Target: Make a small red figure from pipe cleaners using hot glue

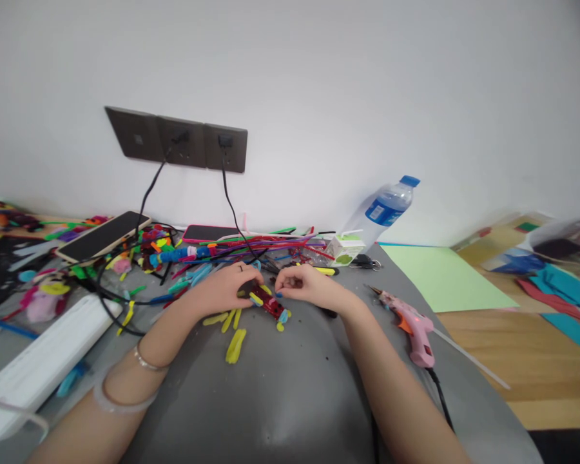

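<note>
My left hand (226, 289) is closed around one end of a small dark red craft figure (272, 307) with yellow and light-blue fuzzy bits on it. Just right of the figure, my right hand (313, 288) has its fingers curled in a pinch; whatever is between the fingertips, if anything, is too small to make out. On the grey table below my left hand lie several short yellow pipe cleaner pieces (235, 346). A pink hot glue gun (419, 335) rests to the right of my right forearm, with a small red light showing.
Behind my hands lie a heap of pipe cleaners (280, 243), a pink-edged phone (210, 233) and a small carton (344, 249). A water bottle (391, 205) leans on the wall. At left are a white power strip (48, 361) and another phone (105, 237); green paper (449, 277) lies right.
</note>
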The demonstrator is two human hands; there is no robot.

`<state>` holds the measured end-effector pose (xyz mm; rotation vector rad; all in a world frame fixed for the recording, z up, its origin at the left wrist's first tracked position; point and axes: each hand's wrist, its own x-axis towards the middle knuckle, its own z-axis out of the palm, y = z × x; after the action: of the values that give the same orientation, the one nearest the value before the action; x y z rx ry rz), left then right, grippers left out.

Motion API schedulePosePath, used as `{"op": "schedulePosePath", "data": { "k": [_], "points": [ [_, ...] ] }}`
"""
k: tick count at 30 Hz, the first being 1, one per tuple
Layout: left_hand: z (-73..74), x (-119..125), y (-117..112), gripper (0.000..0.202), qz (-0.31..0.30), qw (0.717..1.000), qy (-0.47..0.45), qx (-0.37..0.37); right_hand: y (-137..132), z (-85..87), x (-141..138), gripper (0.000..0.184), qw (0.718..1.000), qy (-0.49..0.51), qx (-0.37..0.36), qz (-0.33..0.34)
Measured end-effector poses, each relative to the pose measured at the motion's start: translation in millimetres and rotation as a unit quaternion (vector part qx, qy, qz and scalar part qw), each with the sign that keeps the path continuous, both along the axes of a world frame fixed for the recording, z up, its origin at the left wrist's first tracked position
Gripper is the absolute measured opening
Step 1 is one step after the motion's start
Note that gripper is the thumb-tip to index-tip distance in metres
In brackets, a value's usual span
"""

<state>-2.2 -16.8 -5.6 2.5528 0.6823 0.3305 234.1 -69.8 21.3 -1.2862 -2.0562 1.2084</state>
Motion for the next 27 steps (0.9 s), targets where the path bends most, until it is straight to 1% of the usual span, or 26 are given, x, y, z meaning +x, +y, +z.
{"op": "schedulePosePath", "data": {
  "k": [4, 10, 16, 23, 27],
  "points": [
    [-0.6, -0.2, -0.6, 0.034, -0.001, 1.0, -0.001, -0.002, -0.1, 1.0, -0.1, 0.009, 0.999, 0.028, 0.02, -0.024],
    [-2.7, -1.4, 0.3, 0.034, 0.0, 1.0, -0.003, 0.002, -0.3, -5.2, -9.2, 0.011, 0.999, 0.034, 0.002, 0.002],
    [-0.8, -0.8, -0.5, 0.033, -0.002, 1.0, -0.009, 0.006, 0.8, -7.4, -6.3, 0.016, 0.999, 0.039, -0.019, 0.005],
    [-1.9, -1.1, -0.1, 0.034, -0.003, 1.0, -0.004, 0.002, -0.5, -8.2, -9.0, 0.01, 0.999, 0.021, -0.025, 0.009],
    [-2.5, -1.5, -0.1, 0.033, 0.001, 1.0, -0.006, -0.001, -0.3, -7.9, -8.7, 0.011, 1.0, 0.018, -0.017, 0.009]
  ]
}}
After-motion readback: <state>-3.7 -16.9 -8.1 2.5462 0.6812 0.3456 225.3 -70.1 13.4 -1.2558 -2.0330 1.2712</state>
